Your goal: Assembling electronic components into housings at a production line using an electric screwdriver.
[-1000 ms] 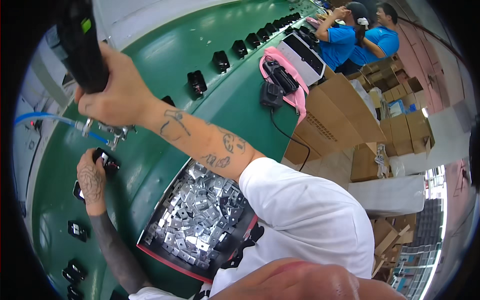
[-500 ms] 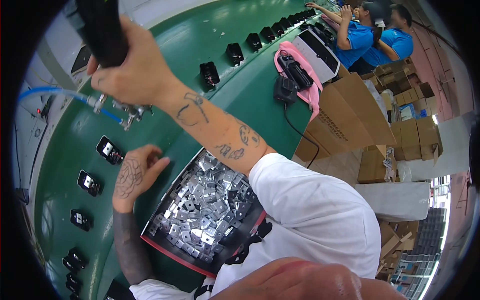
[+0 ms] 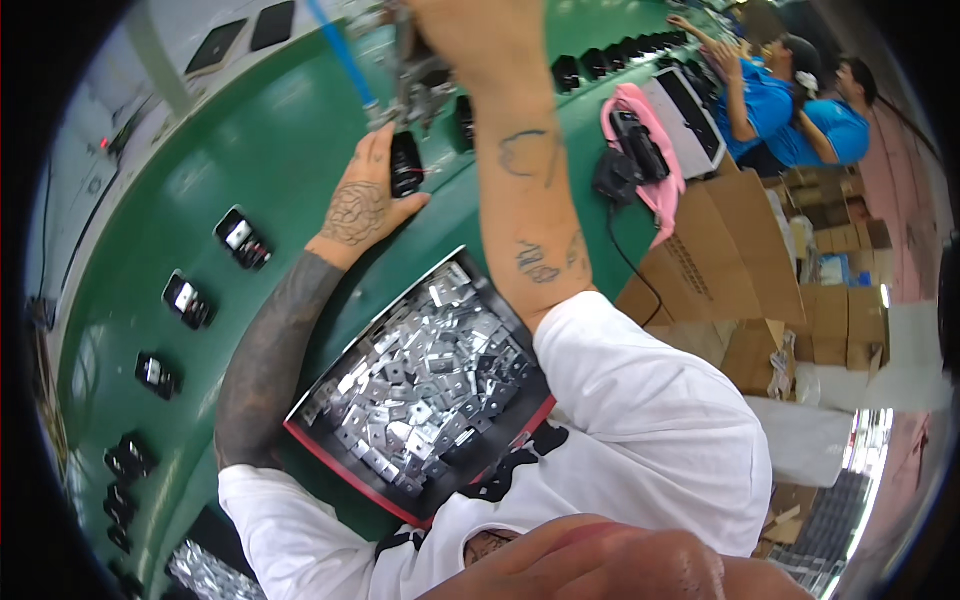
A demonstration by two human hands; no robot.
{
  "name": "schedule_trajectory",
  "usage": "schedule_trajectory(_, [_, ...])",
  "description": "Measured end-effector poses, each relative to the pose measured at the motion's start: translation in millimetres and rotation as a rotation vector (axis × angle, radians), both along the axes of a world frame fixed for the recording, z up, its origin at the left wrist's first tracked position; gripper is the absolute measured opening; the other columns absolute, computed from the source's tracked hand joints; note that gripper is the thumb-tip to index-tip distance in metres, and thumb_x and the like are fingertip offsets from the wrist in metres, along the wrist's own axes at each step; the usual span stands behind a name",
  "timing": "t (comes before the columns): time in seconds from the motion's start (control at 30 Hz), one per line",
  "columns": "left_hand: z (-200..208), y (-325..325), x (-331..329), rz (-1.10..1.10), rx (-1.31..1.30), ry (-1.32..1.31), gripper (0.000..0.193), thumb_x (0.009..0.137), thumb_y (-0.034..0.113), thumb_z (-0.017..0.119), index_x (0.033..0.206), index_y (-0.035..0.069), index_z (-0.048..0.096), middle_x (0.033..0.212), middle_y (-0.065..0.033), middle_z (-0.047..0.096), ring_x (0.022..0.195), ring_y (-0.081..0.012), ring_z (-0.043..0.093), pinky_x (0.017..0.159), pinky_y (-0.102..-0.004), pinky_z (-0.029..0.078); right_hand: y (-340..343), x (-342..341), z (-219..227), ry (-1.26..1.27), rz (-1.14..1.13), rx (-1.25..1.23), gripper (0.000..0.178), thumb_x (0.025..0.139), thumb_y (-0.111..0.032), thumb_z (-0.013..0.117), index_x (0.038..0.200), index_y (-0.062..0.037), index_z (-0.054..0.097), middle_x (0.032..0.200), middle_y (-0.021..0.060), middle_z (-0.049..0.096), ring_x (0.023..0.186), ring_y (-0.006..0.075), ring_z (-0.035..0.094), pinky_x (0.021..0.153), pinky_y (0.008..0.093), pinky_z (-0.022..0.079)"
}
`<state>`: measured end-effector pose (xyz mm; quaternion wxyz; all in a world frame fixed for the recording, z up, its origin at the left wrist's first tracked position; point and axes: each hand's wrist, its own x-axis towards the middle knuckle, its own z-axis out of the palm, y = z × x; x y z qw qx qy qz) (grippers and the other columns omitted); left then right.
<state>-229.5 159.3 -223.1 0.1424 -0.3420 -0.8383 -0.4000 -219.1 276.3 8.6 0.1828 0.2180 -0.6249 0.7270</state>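
My left hand point(image 3: 362, 203) is at a small black housing point(image 3: 406, 165) on the green surface, with fingers on its far left side and the thumb below it; the hand is closed on it. At the top edge, partly cut off, my right hand point(image 3: 485, 35) is wrapped round a hand tool with metal fittings point(image 3: 422, 92) and a blue hose point(image 3: 343, 52). The tool's metal end hangs just above that housing. Below my hands lies a black, red-edged tray point(image 3: 352, 497) full of small square metal pieces with holes point(image 3: 425, 385).
Black housings with bright metal inside point(image 3: 242, 238) stand spaced along the left. More black housings point(image 3: 567, 72) line the far side. A pink strap point(image 3: 665, 200) and a black device lie at right, beside a cardboard box point(image 3: 725, 240). Co-workers in blue shirts point(image 3: 830, 130) sit beyond.
My left hand has moved away from me and to the right, from bare surface to a black housing. My right hand has carried the tool rightward, over that housing.
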Motion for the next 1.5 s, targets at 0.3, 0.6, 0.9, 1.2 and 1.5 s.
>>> schedule_trajectory(0.3, [20, 8, 2, 0.036, -0.086, -0.072, 0.068, 0.075, 0.023, 0.077, 0.132, -0.002, 0.048, 0.123, -0.0208, 0.058, 0.105, -0.0355, 0.06, 0.093, -0.0393, 0.049, -6, 2, 1, 0.017, 0.282, -0.191, 0.039, 0.076, 0.002, 0.063, 0.115, -0.0015, 0.059, 0.079, 0.0048, 0.063, 0.061, 0.0123, 0.054, 0.056, 0.0235, 0.046])
schedule_trajectory(0.6, [39, -66, 61, 0.203, 0.055, -0.403, 0.051, 0.071, 0.023, 0.082, 0.111, -0.002, 0.062, 0.09, -0.015, 0.07, 0.074, -0.0295, 0.064, 0.073, -0.0374, 0.053, -65, -3, -31, 0.116, -0.009, 0.052, 0.031, 0.065, -0.005, 0.067, 0.095, -0.0039, 0.061, 0.068, 0.003, 0.061, 0.056, 0.0159, 0.051, 0.057, 0.028, 0.046])
schedule_trajectory(0.9, [11, -87, 67, 0.251, 0.099, -0.217, 0.069, 0.07, 0.027, 0.086, 0.126, 0.001, 0.055, 0.121, -0.0168, 0.057, 0.102, -0.0302, 0.06, 0.09, -0.0376, 0.049, -85, 39, -21, -0.271, 0.186, 0.046, 0.043, 0.079, 0.004, 0.068, 0.12, -0.0022, 0.057, 0.082, 0.0036, 0.063, 0.064, 0.0105, 0.054, 0.058, 0.0213, 0.045])
schedule_trajectory(1.2, [18, -81, 69, 0.246, 0.197, -0.16, 0.078, 0.071, 0.022, 0.084, 0.136, 0.004, 0.044, 0.121, -0.015, 0.057, 0.105, -0.0285, 0.061, 0.096, -0.0357, 0.048, -87, 27, -44, -0.254, 0.128, -0.014, 0.045, 0.083, 0.007, 0.068, 0.125, 0.0003, 0.055, 0.083, 0.0019, 0.064, 0.058, 0.0063, 0.05, 0.053, 0.0168, 0.039])
schedule_trajectory(1.5, [23, -79, 73, 0.221, 0.235, -0.176, 0.077, 0.072, 0.022, 0.083, 0.137, 0.004, 0.045, 0.123, -0.0151, 0.056, 0.108, -0.0284, 0.06, 0.098, -0.0361, 0.047, -85, 27, -47, -0.204, 0.159, 0.021, 0.044, 0.083, 0.006, 0.067, 0.125, 0.0004, 0.056, 0.083, 0.0026, 0.064, 0.057, 0.0067, 0.049, 0.053, 0.0174, 0.04])
